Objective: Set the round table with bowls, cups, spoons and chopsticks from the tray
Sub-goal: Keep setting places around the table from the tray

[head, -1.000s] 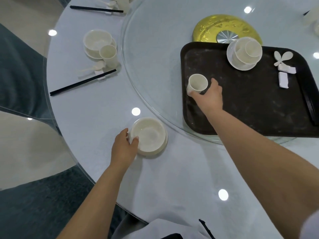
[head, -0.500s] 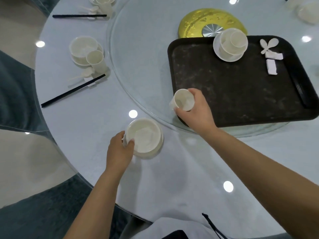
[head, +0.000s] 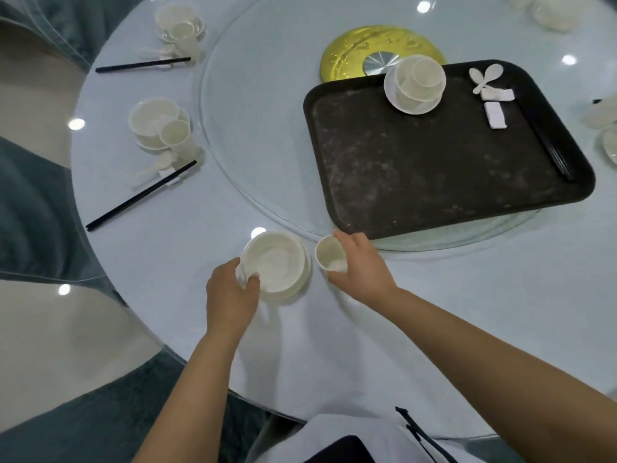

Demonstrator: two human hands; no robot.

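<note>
My left hand (head: 230, 295) grips the near-left rim of a white bowl (head: 275, 262) that sits on a saucer near the table's front edge. Just to its right, my right hand (head: 360, 265) holds a small white cup (head: 330, 257) low over the tablecloth. The dark tray (head: 434, 168) rests on the glass turntable and carries a bowl with a cup in it on a saucer (head: 414, 84), white spoons (head: 484, 76), white rests (head: 494, 114) and black chopsticks (head: 557, 155) along its right side.
Two finished settings lie on the left: bowl and cup (head: 160, 125) with chopsticks (head: 140, 195), and another (head: 180, 25) farther back. A gold disc (head: 350, 48) marks the turntable's centre. More dishes sit at the right edge (head: 607, 128). Grey chairs flank the table.
My right hand carried the cup off the tray, over the turntable's edge, down beside the bowl. My left hand stayed on the bowl's rim.
</note>
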